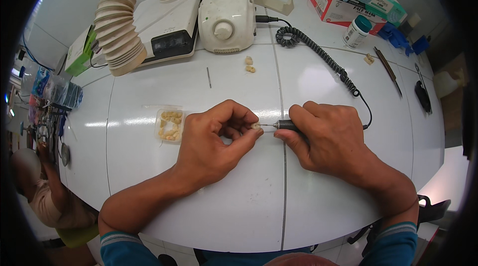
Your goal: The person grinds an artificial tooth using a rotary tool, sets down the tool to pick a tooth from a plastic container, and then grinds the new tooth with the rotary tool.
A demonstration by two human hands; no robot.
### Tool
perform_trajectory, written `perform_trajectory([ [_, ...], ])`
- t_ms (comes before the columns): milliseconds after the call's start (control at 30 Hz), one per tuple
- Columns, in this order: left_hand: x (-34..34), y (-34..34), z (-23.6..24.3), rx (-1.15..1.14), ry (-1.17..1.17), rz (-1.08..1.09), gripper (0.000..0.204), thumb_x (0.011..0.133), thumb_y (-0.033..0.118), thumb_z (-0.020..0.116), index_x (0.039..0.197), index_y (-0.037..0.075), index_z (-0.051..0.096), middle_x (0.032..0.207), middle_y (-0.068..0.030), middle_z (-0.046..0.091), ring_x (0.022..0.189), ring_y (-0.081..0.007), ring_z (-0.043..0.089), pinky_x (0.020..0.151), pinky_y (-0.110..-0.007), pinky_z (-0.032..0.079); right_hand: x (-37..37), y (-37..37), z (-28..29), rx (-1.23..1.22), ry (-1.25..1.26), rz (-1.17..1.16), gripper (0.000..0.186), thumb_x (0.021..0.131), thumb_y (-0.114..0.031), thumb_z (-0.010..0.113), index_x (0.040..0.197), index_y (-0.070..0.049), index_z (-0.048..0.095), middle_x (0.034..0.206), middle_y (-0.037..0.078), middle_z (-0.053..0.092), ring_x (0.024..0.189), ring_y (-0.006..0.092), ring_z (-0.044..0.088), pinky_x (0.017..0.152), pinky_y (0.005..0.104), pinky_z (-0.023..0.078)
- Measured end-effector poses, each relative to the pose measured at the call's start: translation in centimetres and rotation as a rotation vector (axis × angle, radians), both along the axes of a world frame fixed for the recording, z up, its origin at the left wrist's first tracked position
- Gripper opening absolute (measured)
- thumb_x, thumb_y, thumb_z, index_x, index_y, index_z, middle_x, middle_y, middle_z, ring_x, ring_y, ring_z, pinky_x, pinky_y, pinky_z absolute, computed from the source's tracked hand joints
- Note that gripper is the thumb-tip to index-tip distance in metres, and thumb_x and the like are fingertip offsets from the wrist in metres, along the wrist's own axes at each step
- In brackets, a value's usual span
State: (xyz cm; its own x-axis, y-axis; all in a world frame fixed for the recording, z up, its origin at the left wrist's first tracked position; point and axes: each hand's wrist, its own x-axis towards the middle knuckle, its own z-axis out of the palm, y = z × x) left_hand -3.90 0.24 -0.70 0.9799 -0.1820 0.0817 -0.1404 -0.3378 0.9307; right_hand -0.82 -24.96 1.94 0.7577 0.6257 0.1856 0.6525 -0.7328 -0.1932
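Between the thumb and fingertips of my left hand (214, 136) is a small, pale, tooth-like piece (256, 125). My right hand (328, 139) grips a black rotary handpiece (287, 125), its thin metal bur (267, 125) pointing left and meeting the piece, or nearly so; the exact contact is too small to tell. A coiled black cord (328, 59) links the handpiece to the cream control unit (226, 19) at the back. Left of my left hand stands a clear plastic box (170, 125) holding several yellowish tooth-like pieces.
A ribbed suction hose (117, 22) arches over a white extractor box (164, 32). Small yellowish pieces (249, 64) and a loose bur (209, 77) lie beyond my hands. Mask boxes (343, 4), a green-capped jar (357, 32) and slim tools (388, 72) sit right. Another person (50, 186) sits at left.
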Motion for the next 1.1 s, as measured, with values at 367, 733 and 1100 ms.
perform_trajectory([
  [367,-0.01,0.01,0.10,-0.004,0.002,-0.021,0.018,0.097,0.007,0.084,0.108,-0.004,0.075,0.100,-0.0093,0.081,0.088,-0.0126,0.077,0.075,-0.025,0.062,-0.02,-0.04,0.10,-0.016,0.024,0.001,0.043,0.104,-0.046,0.075,0.086,-0.008,0.068,0.066,0.006,0.064,0.052,0.0266,0.065,0.048,0.0421,0.046],
  [733,-0.12,-0.10,0.00,-0.032,-0.005,-0.002,0.021,0.097,0.008,0.082,0.112,-0.005,0.074,0.099,-0.0106,0.081,0.088,-0.0115,0.076,0.073,-0.025,0.059,0.00,0.00,0.26,-0.013,0.033,-0.017,0.043,0.104,-0.046,0.076,0.086,-0.008,0.068,0.066,0.006,0.063,0.052,0.0263,0.064,0.048,0.0421,0.046],
  [1100,-0.16,-0.08,0.57,-0.040,0.096,-0.026,0.020,0.098,0.003,0.081,0.115,-0.003,0.072,0.107,-0.0075,0.079,0.096,-0.0095,0.073,0.084,-0.025,0.058,0.04,-0.04,0.05,-0.002,0.012,-0.003,0.042,0.104,-0.045,0.076,0.086,-0.007,0.069,0.065,0.005,0.062,0.051,0.0254,0.063,0.048,0.0411,0.045],
])
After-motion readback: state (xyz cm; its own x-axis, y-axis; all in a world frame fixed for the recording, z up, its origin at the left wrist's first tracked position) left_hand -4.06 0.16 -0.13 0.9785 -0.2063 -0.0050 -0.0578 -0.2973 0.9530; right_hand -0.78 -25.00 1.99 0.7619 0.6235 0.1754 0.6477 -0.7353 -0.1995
